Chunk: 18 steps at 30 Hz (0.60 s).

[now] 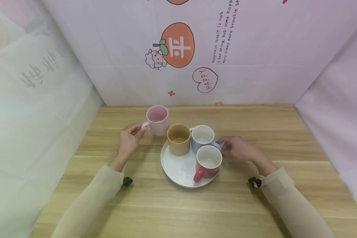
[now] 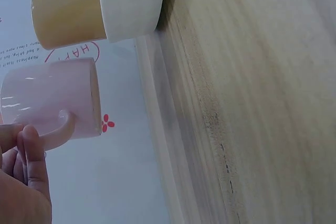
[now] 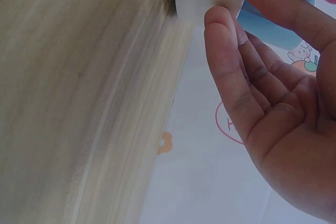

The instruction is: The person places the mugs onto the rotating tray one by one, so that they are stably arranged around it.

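My left hand (image 1: 128, 138) pinches the handle of a pink mug (image 1: 158, 124) between thumb and fingers. In the left wrist view the mug's base is raised off the table, left of the tray's back edge. A round white tray (image 1: 178, 170) carries a mustard mug (image 1: 179, 145), a light blue mug (image 1: 200, 145) and a red mug (image 1: 209, 170), all upright. My right hand (image 1: 239, 147) is at the tray's right side, close by the blue mug's handle. In the right wrist view its fingers are loosely bent, fingertips right at the tray's white wall, thumb spread apart.
The wood-grain table (image 1: 172, 211) lies under everything. A printed white cloth (image 1: 125, 66) stands up behind its far edge, with more white cloth (image 1: 339, 82) along both sides. Dark wrist devices (image 1: 254, 181) stick out by the cuffs.
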Motion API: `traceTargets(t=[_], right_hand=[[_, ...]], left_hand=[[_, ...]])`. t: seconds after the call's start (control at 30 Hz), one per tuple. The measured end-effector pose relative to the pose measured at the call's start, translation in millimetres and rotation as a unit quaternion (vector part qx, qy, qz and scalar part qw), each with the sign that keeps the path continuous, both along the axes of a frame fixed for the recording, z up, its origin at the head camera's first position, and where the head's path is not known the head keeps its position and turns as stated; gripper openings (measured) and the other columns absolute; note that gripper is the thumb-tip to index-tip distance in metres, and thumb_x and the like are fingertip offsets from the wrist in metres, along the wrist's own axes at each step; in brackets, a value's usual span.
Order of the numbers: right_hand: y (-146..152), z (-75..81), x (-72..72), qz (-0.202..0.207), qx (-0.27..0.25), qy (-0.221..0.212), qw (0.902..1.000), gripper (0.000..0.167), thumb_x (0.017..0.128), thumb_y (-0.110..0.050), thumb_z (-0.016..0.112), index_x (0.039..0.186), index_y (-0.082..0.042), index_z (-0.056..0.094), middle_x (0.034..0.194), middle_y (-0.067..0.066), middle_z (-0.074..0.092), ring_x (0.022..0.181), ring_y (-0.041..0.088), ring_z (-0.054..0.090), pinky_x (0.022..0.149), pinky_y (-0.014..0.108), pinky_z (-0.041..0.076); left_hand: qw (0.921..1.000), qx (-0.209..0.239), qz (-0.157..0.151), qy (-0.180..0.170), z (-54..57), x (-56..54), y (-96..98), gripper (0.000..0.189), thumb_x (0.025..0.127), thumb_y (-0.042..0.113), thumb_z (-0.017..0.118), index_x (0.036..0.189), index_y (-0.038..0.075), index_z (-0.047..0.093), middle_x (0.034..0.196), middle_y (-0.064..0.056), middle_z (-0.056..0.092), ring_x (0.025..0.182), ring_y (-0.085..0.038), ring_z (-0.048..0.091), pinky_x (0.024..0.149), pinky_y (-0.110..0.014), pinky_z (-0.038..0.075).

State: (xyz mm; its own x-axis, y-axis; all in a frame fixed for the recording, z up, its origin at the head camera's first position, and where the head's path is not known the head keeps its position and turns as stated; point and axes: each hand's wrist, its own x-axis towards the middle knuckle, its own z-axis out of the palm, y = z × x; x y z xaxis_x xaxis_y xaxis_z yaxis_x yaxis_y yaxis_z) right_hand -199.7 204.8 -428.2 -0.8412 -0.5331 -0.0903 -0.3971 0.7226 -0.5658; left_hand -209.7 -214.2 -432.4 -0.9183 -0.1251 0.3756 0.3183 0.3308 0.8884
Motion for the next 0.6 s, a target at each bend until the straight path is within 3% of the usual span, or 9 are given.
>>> traceTargets(t=[0.23, 0.4, 0.6], right_hand=[[0.9, -0.9, 0.8, 0.006, -0.001, 0.006, 1.0000, 0.035, 0.085, -0.016, 0.076, 0.119, -0.013, 0.067, 0.085, -0.002, 0.075, 0.082, 0.011, 0.068, 0.079, 0.034, 0.055], [0.7, -1.5, 0.2, 0.004, 0.001, 0.002, 1.0000, 0.035, 0.086, -0.015, 0.075, 0.120, -0.013, 0.066, 0.086, -0.002, 0.075, 0.082, 0.011, 0.068, 0.080, 0.034, 0.055], [1.5, -2.2, -1.2, 0.003, -0.003, 0.000, 1.0000, 0.036, 0.085, -0.013, 0.075, 0.120, -0.012, 0.066, 0.086, 0.000, 0.075, 0.082, 0.011, 0.068, 0.080, 0.034, 0.056]], left_hand=[[0.9997, 0.019, -0.005, 0.014, -1.1, 11.1, -4.1, 0.021, 0.084, 0.000, 0.078, 0.101, -0.010, 0.072, 0.093, -0.029, 0.067, 0.071, 0.000, 0.066, 0.065, -0.016, 0.058], [0.9996, 0.025, -0.012, 0.003, 6.2, 21.4, -6.4, 0.023, 0.086, 0.003, 0.077, 0.103, -0.011, 0.071, 0.096, -0.030, 0.067, 0.075, 0.002, 0.068, 0.066, -0.017, 0.059], [0.9993, 0.034, -0.016, 0.003, 4.4, 27.8, -13.1, 0.023, 0.086, 0.001, 0.076, 0.104, -0.012, 0.071, 0.095, -0.021, 0.067, 0.076, -0.003, 0.070, 0.065, -0.022, 0.061]])
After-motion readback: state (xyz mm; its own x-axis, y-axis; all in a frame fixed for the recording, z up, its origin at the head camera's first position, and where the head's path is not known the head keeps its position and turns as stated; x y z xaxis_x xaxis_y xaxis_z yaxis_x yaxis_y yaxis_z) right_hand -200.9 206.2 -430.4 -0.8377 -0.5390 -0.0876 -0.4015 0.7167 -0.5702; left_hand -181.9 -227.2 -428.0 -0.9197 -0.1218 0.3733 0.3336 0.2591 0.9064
